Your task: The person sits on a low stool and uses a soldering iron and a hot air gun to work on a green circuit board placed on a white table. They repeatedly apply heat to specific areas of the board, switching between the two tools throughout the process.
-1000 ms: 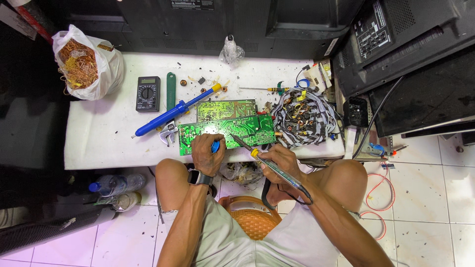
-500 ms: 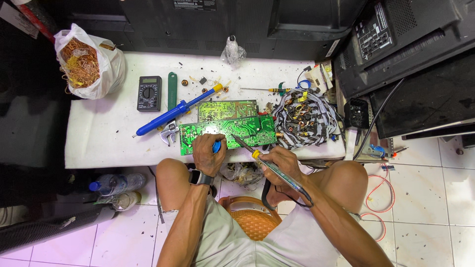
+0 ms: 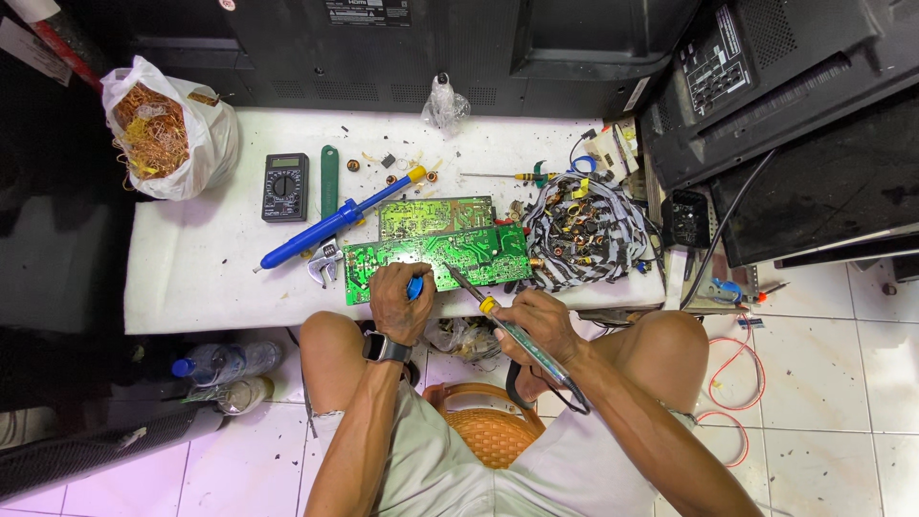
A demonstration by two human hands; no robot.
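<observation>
Soldering iron [image 3: 507,321] gripped in R hand [image 3: 548,324], tip on green board [image 3: 436,260]; L hand [image 3: 400,302] pinching blue tool [image 3: 414,286].

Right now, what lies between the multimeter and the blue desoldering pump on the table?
Head view: a green flat tool lies upright between the multimeter and the blue pump, its lower end by the pump's barrel.

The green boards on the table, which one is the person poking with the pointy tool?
The bigger, nearer green board. The soldering iron tip in the right hand reaches it; the smaller board lies behind, untouched.

Bright even overhead light, sharp focus, dark surroundings, slight wide-angle distortion
</observation>
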